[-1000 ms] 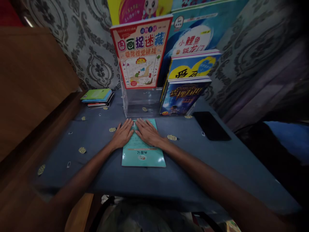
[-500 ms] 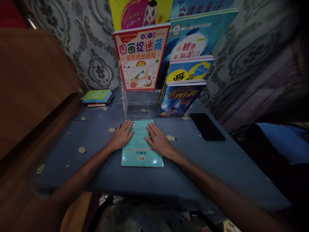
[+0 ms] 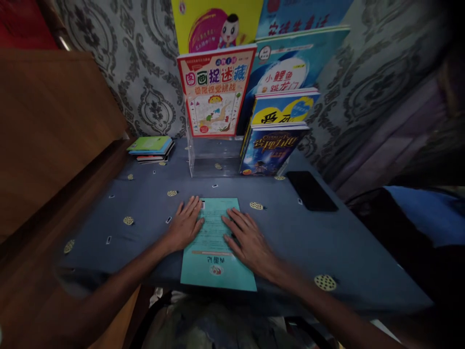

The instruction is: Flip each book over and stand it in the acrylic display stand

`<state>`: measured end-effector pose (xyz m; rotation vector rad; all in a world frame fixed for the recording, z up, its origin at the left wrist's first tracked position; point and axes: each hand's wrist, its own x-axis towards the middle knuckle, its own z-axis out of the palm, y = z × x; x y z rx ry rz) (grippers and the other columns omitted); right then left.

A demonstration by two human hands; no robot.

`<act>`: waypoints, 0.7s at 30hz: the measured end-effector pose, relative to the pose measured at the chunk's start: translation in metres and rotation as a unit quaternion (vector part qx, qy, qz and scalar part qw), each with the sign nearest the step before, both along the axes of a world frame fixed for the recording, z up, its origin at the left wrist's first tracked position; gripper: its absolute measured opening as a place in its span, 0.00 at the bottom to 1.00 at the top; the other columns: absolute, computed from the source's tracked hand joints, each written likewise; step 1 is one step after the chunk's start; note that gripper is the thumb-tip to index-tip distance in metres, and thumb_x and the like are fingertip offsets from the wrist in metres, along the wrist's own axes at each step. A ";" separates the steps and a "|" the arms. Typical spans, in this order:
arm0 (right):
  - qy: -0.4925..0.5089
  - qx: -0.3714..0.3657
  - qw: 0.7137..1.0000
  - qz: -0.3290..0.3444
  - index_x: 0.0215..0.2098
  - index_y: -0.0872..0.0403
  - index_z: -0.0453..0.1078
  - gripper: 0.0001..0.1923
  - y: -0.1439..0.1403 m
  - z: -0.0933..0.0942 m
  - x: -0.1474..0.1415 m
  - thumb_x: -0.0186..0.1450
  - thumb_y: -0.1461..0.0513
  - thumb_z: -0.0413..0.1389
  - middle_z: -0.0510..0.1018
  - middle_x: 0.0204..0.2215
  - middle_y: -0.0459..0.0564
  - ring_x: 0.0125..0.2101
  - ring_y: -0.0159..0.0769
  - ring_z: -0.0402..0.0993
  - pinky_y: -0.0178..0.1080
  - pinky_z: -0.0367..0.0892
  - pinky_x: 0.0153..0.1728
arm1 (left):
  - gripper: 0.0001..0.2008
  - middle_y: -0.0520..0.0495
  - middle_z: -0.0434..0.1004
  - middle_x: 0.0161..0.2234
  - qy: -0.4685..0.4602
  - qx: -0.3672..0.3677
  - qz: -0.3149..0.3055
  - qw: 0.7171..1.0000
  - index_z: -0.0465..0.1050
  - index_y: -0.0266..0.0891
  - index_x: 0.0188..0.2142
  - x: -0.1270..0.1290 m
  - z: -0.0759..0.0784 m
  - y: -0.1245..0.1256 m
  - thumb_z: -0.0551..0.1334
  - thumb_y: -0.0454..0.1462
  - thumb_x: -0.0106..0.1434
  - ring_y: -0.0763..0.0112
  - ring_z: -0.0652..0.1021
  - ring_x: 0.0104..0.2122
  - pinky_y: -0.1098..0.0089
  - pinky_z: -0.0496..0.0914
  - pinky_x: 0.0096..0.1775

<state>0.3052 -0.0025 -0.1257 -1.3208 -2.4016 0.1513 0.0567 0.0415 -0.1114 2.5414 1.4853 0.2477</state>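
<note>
Glossy teal booklet point(image 3: 214, 252) slid nearer; left hand point(image 3: 185, 225) and right hand point(image 3: 249, 240) press flat, fingers released.

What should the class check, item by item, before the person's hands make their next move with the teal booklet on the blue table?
1. Left hand flat on the teal booklet's left edge: ok.
2. Right hand flat on its right side: ok.
3. Booklet lies closed and flat on the table: ok.
4. Near edge clear of the table's front edge: not ok, it reaches it.
5. Black phone lies apart from the booklet: ok.
6. Free slot in the clear stand: cannot tell.
</note>
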 end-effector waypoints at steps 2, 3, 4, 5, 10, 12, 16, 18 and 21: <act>0.004 0.001 1.000 0.027 0.67 0.53 0.62 0.26 -0.015 0.001 0.006 0.75 0.53 0.44 0.64 0.67 0.58 0.68 0.49 0.56 0.61 0.57 0.65 | 0.30 0.38 0.46 0.72 0.000 0.000 -0.006 1.000 0.47 0.35 0.71 -0.001 0.000 -0.009 0.41 0.48 0.76 0.59 0.48 0.72 0.49 0.50 0.68; 0.005 0.000 0.999 0.040 0.68 0.52 0.60 0.26 -0.022 0.002 0.010 0.75 0.53 0.44 0.63 0.68 0.57 0.68 0.49 0.56 0.61 0.57 0.65 | 0.30 0.38 0.46 0.72 -0.001 0.001 -0.007 1.000 0.47 0.36 0.71 -0.001 -0.001 -0.013 0.41 0.48 0.76 0.59 0.48 0.72 0.50 0.50 0.68; 0.007 -0.002 0.998 0.054 0.69 0.50 0.59 0.26 -0.030 0.003 0.015 0.75 0.54 0.45 0.62 0.68 0.56 0.68 0.48 0.55 0.61 0.57 0.65 | 0.30 0.38 0.47 0.72 -0.002 0.002 -0.008 1.000 0.47 0.36 0.71 -0.002 -0.002 -0.017 0.42 0.47 0.76 0.59 0.48 0.72 0.50 0.50 0.69; 0.010 -0.005 0.998 0.069 0.70 0.48 0.56 0.26 -0.037 0.004 0.021 0.75 0.54 0.46 0.61 0.69 0.54 0.69 0.47 0.55 0.61 0.56 0.66 | 0.30 0.38 0.47 0.72 -0.004 0.005 -0.009 1.000 0.47 0.36 0.71 -0.002 -0.003 -0.021 0.42 0.47 0.76 0.60 0.48 0.72 0.50 0.50 0.69; 0.024 -0.028 0.989 0.145 0.73 0.42 0.46 0.32 -0.068 0.015 0.050 0.74 0.63 0.46 0.58 0.70 0.47 0.69 0.39 0.54 0.51 0.59 0.66 | 0.29 0.40 0.47 0.72 -0.033 0.014 -0.023 0.999 0.45 0.39 0.72 -0.003 -0.007 -0.035 0.43 0.46 0.76 0.60 0.48 0.72 0.50 0.50 0.69; 0.014 -0.024 0.988 0.152 0.73 0.43 0.45 0.35 -0.078 0.019 0.056 0.71 0.65 0.48 0.58 0.70 0.46 0.68 0.39 0.55 0.50 0.63 0.65 | 0.29 0.40 0.47 0.72 -0.042 0.011 -0.022 0.999 0.45 0.39 0.72 -0.004 -0.008 -0.036 0.43 0.47 0.76 0.60 0.49 0.72 0.49 0.50 0.69; -0.011 0.035 0.985 0.166 0.74 0.46 0.42 0.41 -0.082 0.012 0.058 0.66 0.66 0.52 0.61 0.68 0.50 0.66 0.44 0.61 0.50 0.69 0.60 | 0.29 0.40 0.48 0.72 -0.057 0.016 -0.017 0.998 0.45 0.41 0.72 -0.003 -0.011 -0.036 0.44 0.47 0.76 0.58 0.51 0.71 0.48 0.51 0.68; -0.031 0.087 0.981 0.170 0.74 0.46 0.41 0.41 -0.077 0.003 0.057 0.67 0.64 0.53 0.64 0.66 0.50 0.63 0.45 0.66 0.49 0.72 0.56 | 0.29 0.40 0.49 0.71 -0.065 0.019 -0.018 0.998 0.45 0.42 0.72 -0.002 -0.012 -0.036 0.44 0.47 0.76 0.58 0.51 0.71 0.48 0.52 0.68; -0.052 0.151 0.971 0.177 0.74 0.45 0.42 0.39 -0.065 -0.007 0.057 0.70 0.55 0.54 0.70 0.62 0.51 0.59 0.46 0.72 0.47 0.75 0.50 | 0.30 0.41 0.48 0.71 -0.081 0.004 -0.021 0.996 0.45 0.42 0.72 -0.003 -0.009 -0.035 0.45 0.47 0.76 0.58 0.52 0.71 0.48 0.52 0.68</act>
